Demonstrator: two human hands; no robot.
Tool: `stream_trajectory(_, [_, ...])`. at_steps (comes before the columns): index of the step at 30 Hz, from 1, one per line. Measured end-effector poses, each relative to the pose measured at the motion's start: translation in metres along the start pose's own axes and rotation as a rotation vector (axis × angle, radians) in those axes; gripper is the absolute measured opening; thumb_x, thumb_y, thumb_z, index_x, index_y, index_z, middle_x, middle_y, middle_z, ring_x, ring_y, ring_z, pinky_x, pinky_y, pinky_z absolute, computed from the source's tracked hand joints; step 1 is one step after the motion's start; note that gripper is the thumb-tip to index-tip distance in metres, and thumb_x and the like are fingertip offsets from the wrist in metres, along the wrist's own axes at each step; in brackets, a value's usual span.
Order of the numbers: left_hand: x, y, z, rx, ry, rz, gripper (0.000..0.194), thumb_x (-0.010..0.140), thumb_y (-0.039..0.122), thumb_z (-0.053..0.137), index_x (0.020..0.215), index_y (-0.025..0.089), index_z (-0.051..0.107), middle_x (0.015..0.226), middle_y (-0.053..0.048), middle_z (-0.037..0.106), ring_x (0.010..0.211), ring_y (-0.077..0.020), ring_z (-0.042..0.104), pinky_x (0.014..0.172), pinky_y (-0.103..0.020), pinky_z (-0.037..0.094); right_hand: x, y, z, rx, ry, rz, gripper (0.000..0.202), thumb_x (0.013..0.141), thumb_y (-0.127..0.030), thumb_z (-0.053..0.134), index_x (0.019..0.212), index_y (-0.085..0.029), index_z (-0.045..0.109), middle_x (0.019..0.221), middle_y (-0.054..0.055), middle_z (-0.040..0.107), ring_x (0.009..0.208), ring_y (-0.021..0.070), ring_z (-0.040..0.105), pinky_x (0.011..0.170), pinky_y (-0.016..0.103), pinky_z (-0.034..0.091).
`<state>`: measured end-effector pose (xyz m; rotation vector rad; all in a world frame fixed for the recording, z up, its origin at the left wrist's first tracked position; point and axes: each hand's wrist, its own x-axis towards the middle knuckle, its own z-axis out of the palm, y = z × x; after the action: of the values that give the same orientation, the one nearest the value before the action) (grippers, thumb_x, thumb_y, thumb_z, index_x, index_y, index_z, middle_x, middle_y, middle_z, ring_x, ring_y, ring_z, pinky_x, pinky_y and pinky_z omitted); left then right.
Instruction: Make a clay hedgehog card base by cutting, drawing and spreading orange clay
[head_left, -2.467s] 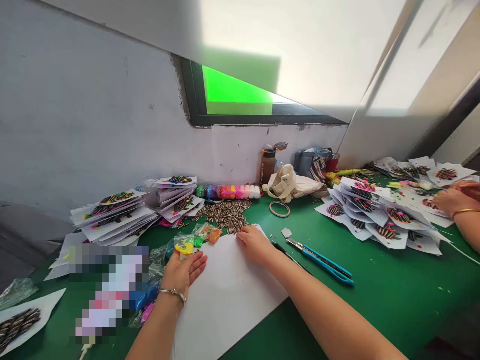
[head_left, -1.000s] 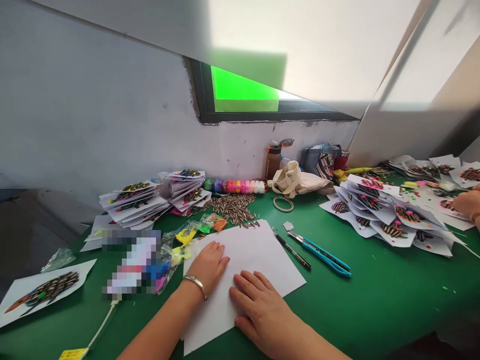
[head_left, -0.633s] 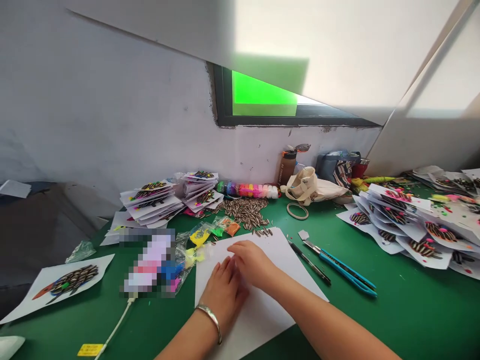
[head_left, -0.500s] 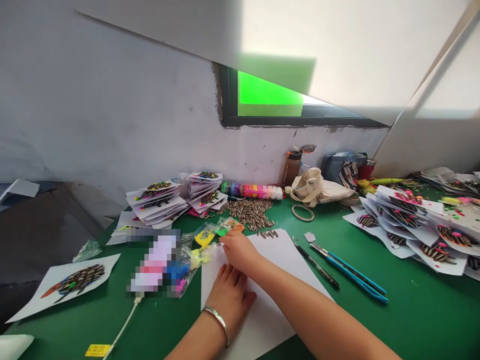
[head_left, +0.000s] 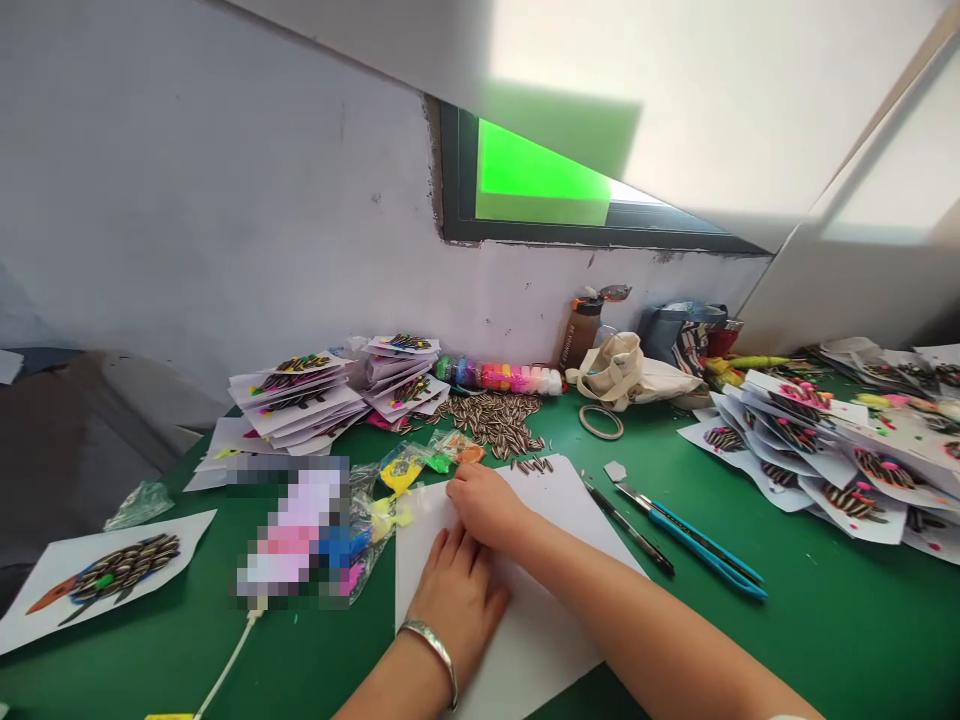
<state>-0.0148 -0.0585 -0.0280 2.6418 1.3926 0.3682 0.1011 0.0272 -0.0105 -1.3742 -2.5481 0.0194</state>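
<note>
White paper (head_left: pixel 525 640) lies on the green table. My left hand (head_left: pixel 456 590), with a silver bangle at the wrist, rests flat on it, fingers slightly apart. Just above it my right hand (head_left: pixel 486 505) is bent with its fingers together near the paper's upper left; whatever they pinch is hidden. Several striped seeds (head_left: pixel 531 465) sit at the sheet's top edge, and a larger seed pile (head_left: pixel 495 422) is behind it. Bags of yellow clay (head_left: pixel 401 470), green clay (head_left: pixel 439 462) and orange clay (head_left: pixel 471 454) lie beside the right hand's fingertips.
A black pen (head_left: pixel 630 528) and a blue cutter (head_left: pixel 694 545) lie right of the paper. Stacked seed pictures (head_left: pixel 300 400) stand left, others (head_left: pixel 810 440) right. One bird picture (head_left: pixel 112 580) is at far left. A tape roll (head_left: pixel 601 422), cloth bag (head_left: pixel 637 375) and bottle (head_left: pixel 581 335) are behind.
The view has shifted slightly, moving the table items left in the picture. My right hand has moved slightly right relative to the paper; my left hand stays flat on the sheet.
</note>
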Motion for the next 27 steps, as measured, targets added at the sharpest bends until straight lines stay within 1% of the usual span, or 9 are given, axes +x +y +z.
stream_trajectory(2, [0.000, -0.003, 0.002, 0.037, -0.040, 0.013, 0.056, 0.082, 0.037, 0.053, 0.132, 0.013, 0.049, 0.138, -0.017, 0.045, 0.128, -0.0354, 0.038, 0.104, -0.054, 0.031, -0.018, 0.016, -0.003, -0.011, 0.015, 0.036, 0.017, 0.083, -0.016, 0.048, 0.080, -0.017, 0.064, 0.088, 0.007, 0.062, 0.081, 0.0193, 0.052, 0.072, 0.029, 0.038])
stream_trajectory(5, [0.000, -0.006, 0.006, 0.069, -0.043, 0.024, 0.054, 0.086, 0.040, 0.047, 0.133, 0.014, 0.048, 0.140, -0.018, 0.042, 0.130, -0.0347, 0.036, 0.105, -0.054, 0.030, -0.034, 0.041, -0.005, -0.020, 0.049, 0.116, 0.021, 0.086, -0.013, 0.044, 0.079, -0.017, 0.064, 0.087, 0.007, 0.060, 0.080, 0.0187, 0.051, 0.072, 0.029, 0.038])
stream_trajectory(10, [-0.001, -0.008, 0.009, 0.117, -0.025, 0.050, 0.053, 0.087, 0.041, 0.045, 0.134, 0.016, 0.047, 0.140, -0.017, 0.042, 0.130, -0.0341, 0.036, 0.104, -0.053, 0.032, -0.028, 0.069, -0.010, 0.000, 0.111, 0.197, 0.023, 0.085, -0.008, 0.044, 0.082, -0.018, 0.065, 0.088, 0.006, 0.059, 0.085, 0.0173, 0.050, 0.075, 0.027, 0.037])
stream_trajectory(13, [-0.001, -0.011, 0.012, 0.146, -0.017, 0.065, 0.052, 0.087, 0.041, 0.046, 0.133, 0.016, 0.048, 0.139, -0.017, 0.043, 0.130, -0.0342, 0.037, 0.103, -0.052, 0.033, -0.036, 0.076, -0.018, 0.012, 0.141, 0.228, 0.025, 0.087, -0.009, 0.042, 0.086, -0.019, 0.065, 0.091, 0.004, 0.059, 0.086, 0.0157, 0.051, 0.075, 0.024, 0.036])
stream_trajectory(16, [-0.001, -0.015, 0.016, 0.147, 0.004, 0.076, 0.052, 0.088, 0.041, 0.046, 0.133, 0.017, 0.048, 0.140, -0.017, 0.043, 0.130, -0.0336, 0.037, 0.103, -0.052, 0.034, -0.062, 0.079, -0.023, 0.011, 0.153, 0.284, 0.027, 0.089, -0.008, 0.038, 0.091, -0.018, 0.064, 0.091, 0.005, 0.058, 0.084, 0.0157, 0.051, 0.072, 0.024, 0.036])
stream_trajectory(19, [-0.001, -0.017, 0.019, 0.124, 0.024, 0.086, 0.053, 0.087, 0.044, 0.047, 0.133, 0.019, 0.048, 0.140, -0.015, 0.044, 0.130, -0.0325, 0.037, 0.104, -0.051, 0.033, -0.078, 0.083, -0.019, 0.012, 0.125, 0.296, 0.024, 0.086, -0.007, 0.042, 0.083, -0.018, 0.064, 0.085, 0.005, 0.058, 0.082, 0.0167, 0.050, 0.071, 0.025, 0.036])
stream_trajectory(21, [-0.001, -0.018, 0.020, 0.116, 0.031, 0.089, 0.054, 0.086, 0.046, 0.048, 0.133, 0.020, 0.048, 0.140, -0.015, 0.044, 0.130, -0.0321, 0.037, 0.104, -0.050, 0.032, -0.075, 0.088, -0.015, 0.013, 0.123, 0.305, 0.023, 0.084, -0.005, 0.043, 0.084, -0.017, 0.063, 0.086, 0.006, 0.058, 0.083, 0.0177, 0.049, 0.073, 0.027, 0.035])
stream_trajectory(25, [0.000, -0.018, 0.017, 0.136, 0.030, 0.090, 0.054, 0.088, 0.048, 0.043, 0.133, 0.019, 0.048, 0.139, -0.015, 0.044, 0.130, -0.0318, 0.037, 0.104, -0.049, 0.033, -0.059, 0.098, -0.011, 0.039, 0.143, 0.334, 0.026, 0.084, -0.004, 0.041, 0.089, -0.017, 0.063, 0.090, 0.007, 0.059, 0.089, 0.0182, 0.048, 0.076, 0.027, 0.035])
stream_trajectory(27, [0.000, -0.017, 0.015, 0.149, 0.025, 0.097, 0.054, 0.089, 0.048, 0.041, 0.133, 0.018, 0.048, 0.139, -0.015, 0.044, 0.129, -0.0323, 0.038, 0.103, -0.050, 0.034, -0.061, 0.098, -0.013, 0.057, 0.141, 0.328, 0.027, 0.083, -0.003, 0.042, 0.092, -0.017, 0.063, 0.093, 0.007, 0.059, 0.091, 0.0175, 0.049, 0.076, 0.026, 0.036])
